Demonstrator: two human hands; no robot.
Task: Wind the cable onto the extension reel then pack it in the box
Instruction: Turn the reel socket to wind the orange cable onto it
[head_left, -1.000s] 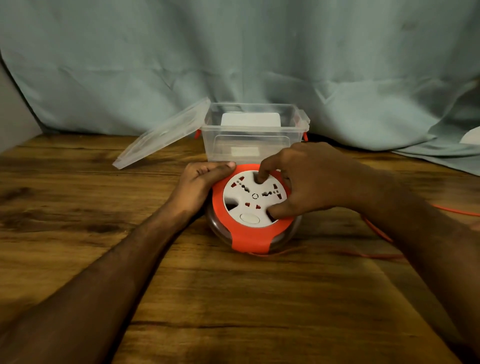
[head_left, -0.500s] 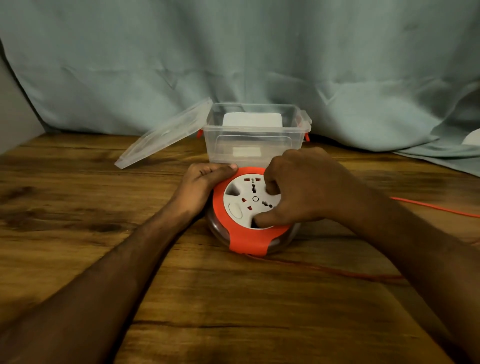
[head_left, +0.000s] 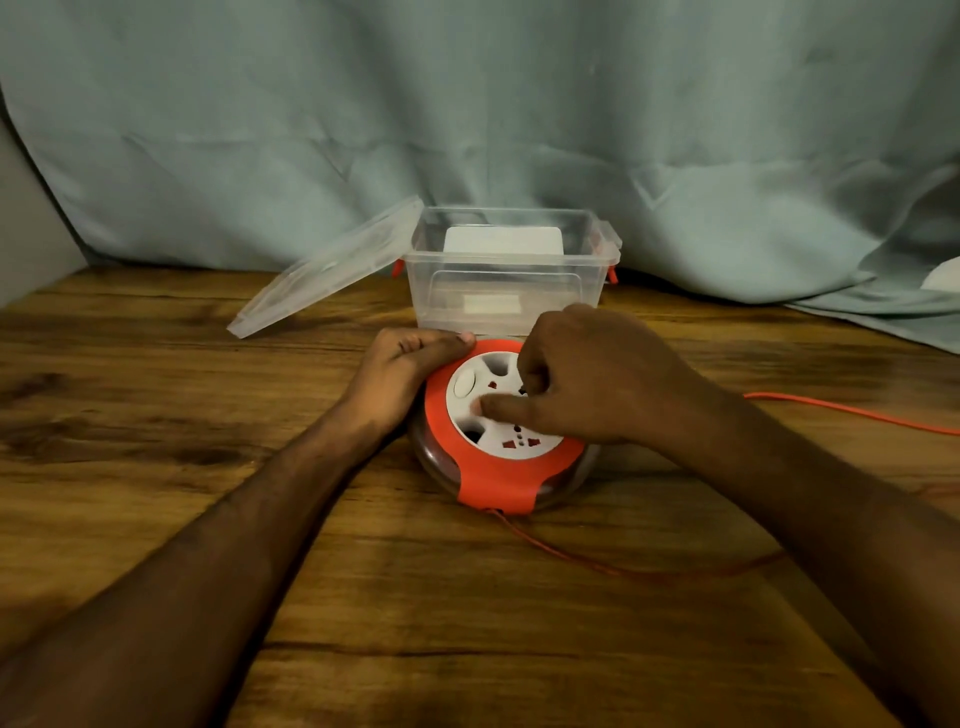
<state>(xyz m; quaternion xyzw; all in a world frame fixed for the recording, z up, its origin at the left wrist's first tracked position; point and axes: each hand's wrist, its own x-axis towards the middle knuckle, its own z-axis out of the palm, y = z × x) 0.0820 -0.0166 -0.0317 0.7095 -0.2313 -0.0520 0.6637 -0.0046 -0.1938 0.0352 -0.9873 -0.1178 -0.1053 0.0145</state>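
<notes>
The reel (head_left: 501, 431) lies flat on the wooden bench (head_left: 156, 415), just in front of the clear box (head_left: 506, 270), its white socket face turned up inside an orange ring and a clear lower housing. The left hand (head_left: 402, 371) grips the reel's left edge, fingers curled round the rim and thumb laid along the top of the orange ring. The right hand (head_left: 587, 376) sits on top of the white face with its fingers curled; the thumb lies flat across the face pointing left, and a bent finger dips into one of the recesses near the far side, so this grip is closed on the reel's face. The orange cable (head_left: 571, 553) leaves the reel at its near edge, under the orange tab, runs right across the bench beneath the right forearm, and another stretch of it shows farther right, beyond the arm, heading off the edge of view. The box stands open at the back of the bench against a pale green cloth (head_left: 467, 104); its lid (head_left: 327, 267) leans tilted against the left side, one edge resting on the bench. Something white shows through the box's walls, too unclear to name. Red latches sit at the box's two ends.
</notes>
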